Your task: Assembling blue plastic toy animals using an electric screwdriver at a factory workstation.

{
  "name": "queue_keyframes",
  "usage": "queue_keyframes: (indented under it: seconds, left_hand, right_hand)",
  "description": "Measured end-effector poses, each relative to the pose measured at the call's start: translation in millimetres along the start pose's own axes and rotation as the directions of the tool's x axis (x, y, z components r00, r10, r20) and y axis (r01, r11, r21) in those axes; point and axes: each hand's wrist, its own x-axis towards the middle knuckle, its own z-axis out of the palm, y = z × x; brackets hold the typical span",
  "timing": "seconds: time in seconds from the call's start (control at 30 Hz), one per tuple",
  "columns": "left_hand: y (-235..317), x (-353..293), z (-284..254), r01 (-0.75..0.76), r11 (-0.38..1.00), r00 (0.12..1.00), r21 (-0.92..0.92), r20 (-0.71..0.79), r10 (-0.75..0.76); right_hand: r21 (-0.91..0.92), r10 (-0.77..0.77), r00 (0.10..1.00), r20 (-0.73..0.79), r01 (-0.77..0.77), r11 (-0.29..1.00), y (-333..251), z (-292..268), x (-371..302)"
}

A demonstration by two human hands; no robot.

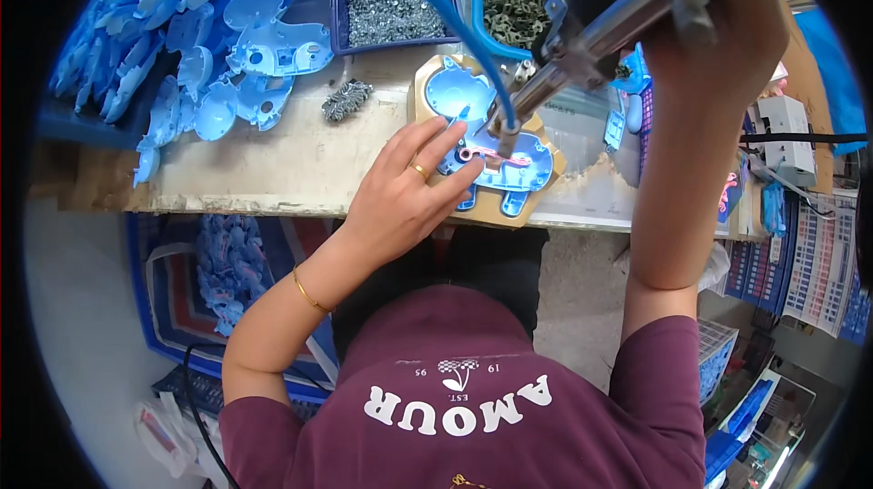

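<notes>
A light-blue plastic animal-shaped shell half (523,175) lies hollow side up in a brown cardboard-coloured holder (552,138) at the table's front edge. Small pink and white parts sit inside it. Resting on the shell's left side, my left hand (409,171) has its fingers stretched and apart. My right hand (741,25) is raised at the upper right, wrapped round a metal screwdriver-like power tool (600,34). The tool slants down to the shell, its tip close above the inside or touching it; I cannot tell which. A blue hose (446,12) runs to its lower end.
Beyond the shell stand a dark bin (338,7) of small screws and a blue basket (476,3) of dark metal clips. Blue shells (214,112) heap at the left. A small pile of screws (347,101) lies on the table. Below left is a blue crate (145,298).
</notes>
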Motion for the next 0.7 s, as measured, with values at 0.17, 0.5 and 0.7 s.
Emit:
queue_keyframes:
  seconds: [0.17,0.5,0.7]
  left_hand:
    - [0,3,3,-0.015,1.0,0.999,0.009,0.029,0.015]
    - [3,1,5,0.002,0.999,1.0,0.054,0.025,-0.004]
    - [5,13,1,-0.043,0.999,0.999,0.007,0.008,0.043]
  right_hand:
    - [-0.318,0.043,0.908,-0.417,-0.19,0.929,-5,43,-32]
    - [-0.154,0.128,0.761,-0.636,-0.288,0.945,1,71,-36]
    - [-0.496,-0.035,0.886,-0.463,-0.226,0.838,-31,15,-7]
